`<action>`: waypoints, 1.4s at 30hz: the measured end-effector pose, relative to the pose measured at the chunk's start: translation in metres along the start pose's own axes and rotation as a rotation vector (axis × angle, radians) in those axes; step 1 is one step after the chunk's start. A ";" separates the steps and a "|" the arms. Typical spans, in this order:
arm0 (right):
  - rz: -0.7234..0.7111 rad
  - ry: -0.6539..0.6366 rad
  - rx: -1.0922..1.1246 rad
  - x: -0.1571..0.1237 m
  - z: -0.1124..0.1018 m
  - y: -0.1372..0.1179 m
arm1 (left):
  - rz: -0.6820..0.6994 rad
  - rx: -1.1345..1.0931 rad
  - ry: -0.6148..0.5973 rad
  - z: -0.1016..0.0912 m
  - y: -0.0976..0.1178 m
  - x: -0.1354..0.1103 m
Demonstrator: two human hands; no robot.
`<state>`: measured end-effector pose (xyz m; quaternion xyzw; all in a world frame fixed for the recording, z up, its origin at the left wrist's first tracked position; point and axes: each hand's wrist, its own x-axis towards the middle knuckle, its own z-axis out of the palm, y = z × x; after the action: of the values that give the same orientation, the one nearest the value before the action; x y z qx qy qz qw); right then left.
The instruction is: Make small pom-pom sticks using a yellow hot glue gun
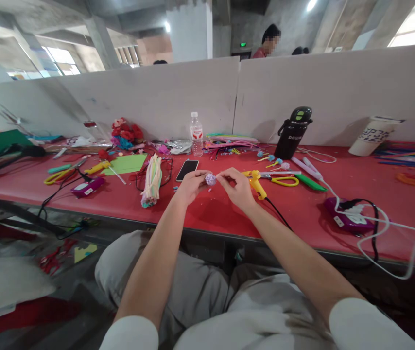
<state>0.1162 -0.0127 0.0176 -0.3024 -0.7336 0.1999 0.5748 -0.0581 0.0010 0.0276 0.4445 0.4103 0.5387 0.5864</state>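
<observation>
Between my hands, just above the table's front part, is a small round pale-purple and white fluffy ball (210,179). The fingers of my left hand (193,183) are closed on its left side. My right hand (235,184) is in a pinch at the ball's right side; whatever its fingertips hold is too small to make out. A yellow hot glue gun (256,183) lies just right of my right hand. Behind my left hand lies a dark phone (187,170). A bundle of pale pipe cleaners (152,182) rests to the left.
On the red table (207,214) stand a water bottle (196,135), a black flask (293,133) and a white cup (373,136). Yellow scissors (284,181) and a purple power strip (349,218) with loose cables lie rightward. A white partition (149,97) closes the back; a person is beyond.
</observation>
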 end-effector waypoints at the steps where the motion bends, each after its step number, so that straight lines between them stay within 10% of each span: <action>1: -0.004 0.001 -0.002 0.000 0.000 0.000 | -0.004 -0.002 0.002 0.001 0.000 0.000; 29: -0.209 -0.096 -0.155 -0.005 0.002 0.011 | 0.009 0.002 0.012 0.005 -0.005 -0.003; 42: 0.100 -0.014 0.001 -0.007 -0.003 -0.004 | 0.243 0.004 0.118 0.005 -0.004 0.000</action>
<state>0.1193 -0.0202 0.0158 -0.3370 -0.7216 0.2308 0.5590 -0.0525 0.0003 0.0252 0.4597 0.3882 0.6302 0.4906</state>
